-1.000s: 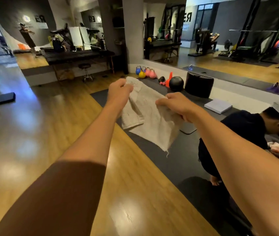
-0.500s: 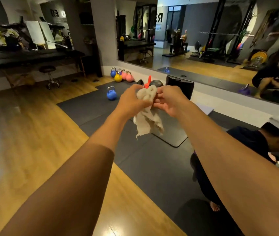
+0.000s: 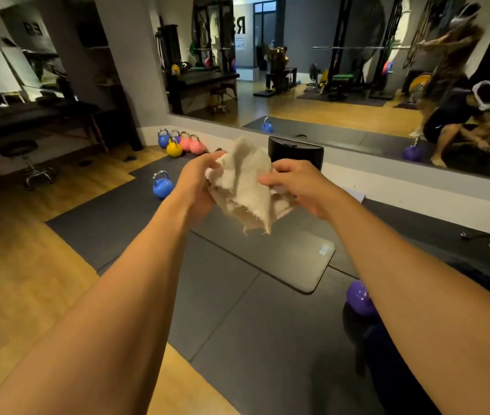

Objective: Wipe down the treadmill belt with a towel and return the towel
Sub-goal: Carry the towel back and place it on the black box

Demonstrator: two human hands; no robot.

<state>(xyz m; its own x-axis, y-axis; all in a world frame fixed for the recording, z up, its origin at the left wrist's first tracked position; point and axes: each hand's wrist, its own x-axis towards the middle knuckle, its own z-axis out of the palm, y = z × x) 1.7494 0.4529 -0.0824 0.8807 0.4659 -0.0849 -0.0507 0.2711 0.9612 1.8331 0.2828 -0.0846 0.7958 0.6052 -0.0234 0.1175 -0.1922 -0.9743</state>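
A cream towel (image 3: 245,187) with frayed edges hangs bunched in the air in front of me, held at arm's length. My left hand (image 3: 197,181) grips its left side and my right hand (image 3: 294,182) pinches its right side. Both arms stretch out over dark floor mats (image 3: 231,310). No treadmill is in view.
A blue kettlebell (image 3: 162,185) stands on the mat at left, with several coloured kettlebells (image 3: 182,143) by the wall. A black box (image 3: 296,152) sits behind the towel. A grey pad (image 3: 303,259) lies below my hands; a purple kettlebell (image 3: 357,296) sits lower right. A wall mirror (image 3: 342,70) reflects a crouching person.
The towel went from spread open to folded together, and now sits bunched between both hands. My view has swung right, toward the mirror wall.
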